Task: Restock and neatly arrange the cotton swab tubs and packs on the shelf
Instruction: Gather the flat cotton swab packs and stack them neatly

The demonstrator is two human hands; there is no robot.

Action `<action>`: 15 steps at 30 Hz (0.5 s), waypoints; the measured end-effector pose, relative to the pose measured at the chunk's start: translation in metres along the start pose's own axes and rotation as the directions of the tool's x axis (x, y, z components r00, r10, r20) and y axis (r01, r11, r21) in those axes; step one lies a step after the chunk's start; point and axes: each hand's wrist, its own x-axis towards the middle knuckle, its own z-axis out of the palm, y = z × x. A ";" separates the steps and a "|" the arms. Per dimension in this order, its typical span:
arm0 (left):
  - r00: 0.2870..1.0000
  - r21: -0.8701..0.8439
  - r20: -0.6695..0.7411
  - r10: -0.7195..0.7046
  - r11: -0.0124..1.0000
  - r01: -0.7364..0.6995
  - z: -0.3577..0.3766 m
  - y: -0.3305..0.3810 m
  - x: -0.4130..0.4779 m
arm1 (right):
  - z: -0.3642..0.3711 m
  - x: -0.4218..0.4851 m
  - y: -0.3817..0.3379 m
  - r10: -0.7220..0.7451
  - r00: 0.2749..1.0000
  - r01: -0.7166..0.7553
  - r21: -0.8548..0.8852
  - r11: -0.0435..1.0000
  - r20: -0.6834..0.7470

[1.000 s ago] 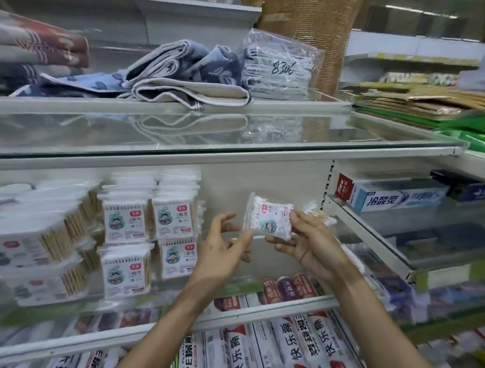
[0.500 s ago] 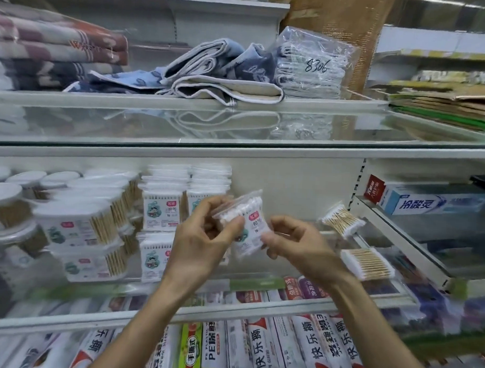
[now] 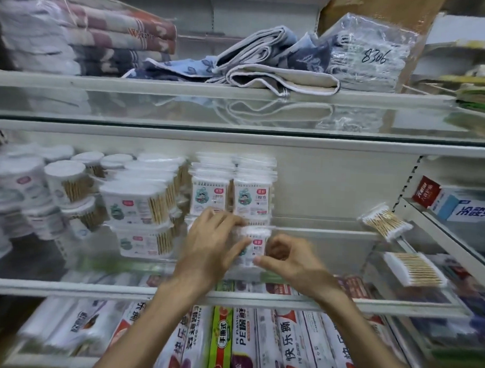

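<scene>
A small clear cotton swab pack (image 3: 254, 247) with a cartoon label stands at the front of the middle glass shelf (image 3: 231, 294), below two stacked rows of the same packs (image 3: 231, 194). My left hand (image 3: 211, 246) grips its left side and my right hand (image 3: 291, 259) pinches its lower right edge. Rectangular swab tubs (image 3: 140, 204) and round swab tubs (image 3: 66, 179) stand to the left. Two loose swab packs with wooden sticks (image 3: 384, 222) (image 3: 414, 269) lie at the right end of the shelf.
Folded towels (image 3: 268, 65) and bagged cloths (image 3: 372, 56) lie on the glass shelf above. Plastic wrap boxes (image 3: 242, 342) fill the shelf below. Toothpaste boxes (image 3: 457, 205) sit on the neighbouring shelf at right.
Both hands carried the pack down and to the left, from mid-air in front of the shelf to the front of the pack stack. The view shifted left.
</scene>
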 end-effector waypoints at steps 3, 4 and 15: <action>0.998 0.017 -0.054 0.008 1.000 -0.008 0.004 -0.004 0.001 | 0.003 0.005 -0.004 -0.005 0.999 0.002 -0.062 0.998 -0.045; 0.997 0.025 -0.069 0.014 1.000 -0.013 0.004 -0.005 0.001 | 0.004 0.005 -0.006 -0.006 0.998 0.001 -0.079 0.997 -0.058; 0.982 -0.453 -0.125 -0.143 0.889 0.072 -0.011 0.018 0.008 | -0.041 -0.004 -0.010 0.026 0.947 -0.080 -0.155 0.985 -0.320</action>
